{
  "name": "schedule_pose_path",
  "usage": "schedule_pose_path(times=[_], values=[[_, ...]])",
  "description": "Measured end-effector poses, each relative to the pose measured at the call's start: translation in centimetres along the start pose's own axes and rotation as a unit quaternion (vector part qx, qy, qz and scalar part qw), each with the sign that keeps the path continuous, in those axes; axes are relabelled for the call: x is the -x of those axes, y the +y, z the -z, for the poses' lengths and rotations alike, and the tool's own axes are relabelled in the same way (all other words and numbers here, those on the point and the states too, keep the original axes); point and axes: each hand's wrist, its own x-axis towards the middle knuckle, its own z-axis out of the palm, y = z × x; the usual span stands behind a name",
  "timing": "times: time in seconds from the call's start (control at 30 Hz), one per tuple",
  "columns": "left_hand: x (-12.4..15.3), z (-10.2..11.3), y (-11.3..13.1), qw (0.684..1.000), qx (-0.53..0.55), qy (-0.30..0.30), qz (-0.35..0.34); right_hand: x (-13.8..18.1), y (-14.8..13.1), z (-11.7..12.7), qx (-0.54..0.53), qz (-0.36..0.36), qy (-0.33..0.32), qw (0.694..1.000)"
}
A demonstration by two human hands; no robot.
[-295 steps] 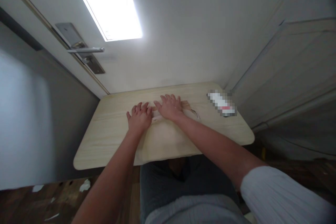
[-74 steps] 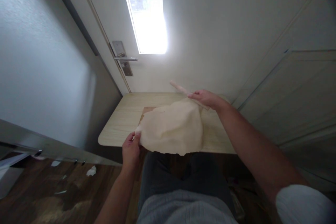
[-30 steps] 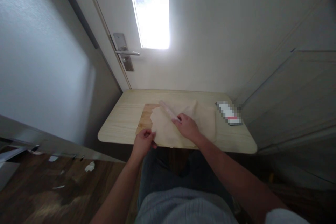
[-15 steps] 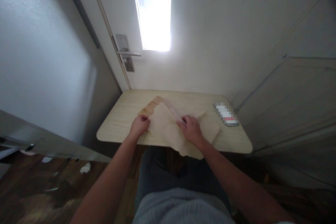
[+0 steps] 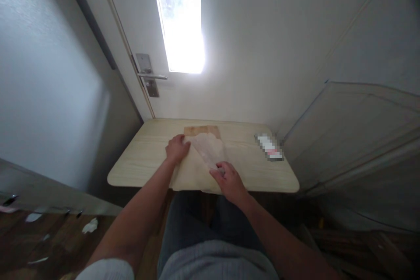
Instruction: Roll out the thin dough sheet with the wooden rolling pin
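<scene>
Now the brown wooden board (image 5: 201, 130) has turned nearly square, apparently giving the thin cream dough sheet (image 5: 193, 175) on it a fresh angle; right hand (image 5: 228, 179) grips a slim whitish stick (image 5: 208, 156) across it, left hand's (image 5: 177, 148) hold unclear.

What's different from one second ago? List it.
The left hand has moved away from the person, to the pale sheet's far left. The board now shows along the sheet's far side, not its left. The sheet spreads less far right. The right hand has drawn nearer the person, still holding the pale rod. The blurred object stays on the table's right.
</scene>
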Motion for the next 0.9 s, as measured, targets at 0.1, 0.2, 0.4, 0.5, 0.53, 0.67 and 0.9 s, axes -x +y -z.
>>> schedule_pose_path(times=[0.1, 0.2, 0.4, 0.5, 0.53, 0.67, 0.9], values=[[1.0, -1.0, 0.7, 0.998, -0.025, 0.005, -0.05, -1.2, 1.2, 1.5, 0.032, 0.01, 0.038, 0.999], [1.3, -1.5, 0.8, 0.992, -0.058, -0.01, -0.112, -3.0, 2.7, 2.6, 0.087, 0.018, 0.046, 0.995], [0.0, -1.9, 0.5, 0.974, -0.048, -0.06, -0.214, -5.6, 4.3, 3.9, 0.189, 0.032, -0.029, 0.981], [-0.7, -1.9, -0.2, 0.977, -0.027, -0.039, -0.21, -6.0, 4.4, 4.3, 0.211, 0.043, -0.05, 0.975], [-0.8, -1.7, -0.6, 0.979, -0.023, -0.027, -0.2, -6.0, 4.4, 4.3, 0.212, 0.048, -0.054, 0.975], [-0.4, -0.4, -2.5, 0.986, -0.023, -0.016, -0.164, -6.0, 4.5, 3.8, 0.198, 0.065, -0.07, 0.976], [-2.1, 0.0, -1.5, 0.984, 0.017, -0.103, -0.146, -11.1, 5.1, 1.7, 0.204, -0.093, -0.029, 0.974]])
